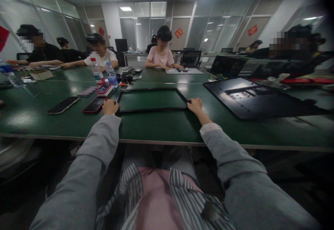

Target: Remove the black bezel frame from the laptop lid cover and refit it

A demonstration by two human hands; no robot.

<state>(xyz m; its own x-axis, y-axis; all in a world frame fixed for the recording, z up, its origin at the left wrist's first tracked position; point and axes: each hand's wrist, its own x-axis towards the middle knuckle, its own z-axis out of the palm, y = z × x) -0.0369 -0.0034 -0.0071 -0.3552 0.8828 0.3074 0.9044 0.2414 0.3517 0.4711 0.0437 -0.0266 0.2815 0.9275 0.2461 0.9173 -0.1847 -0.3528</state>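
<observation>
A thin black rectangular frame lies on the green table straight ahead, with the tabletop showing through its middle. My left hand is closed around its left side. On the opposite side, my right hand grips the frame's right edge with curled fingers. A red-edged phone lies just left of my left hand, and a black phone is farther left. To the right of my right hand rests a large black panel with metal parts on its surface.
Two bottles, one red-capped and one blue-capped, stand beyond my left hand. Small black parts lie near them. A person in pink works across the table beside a white board. Other people sit at left and right.
</observation>
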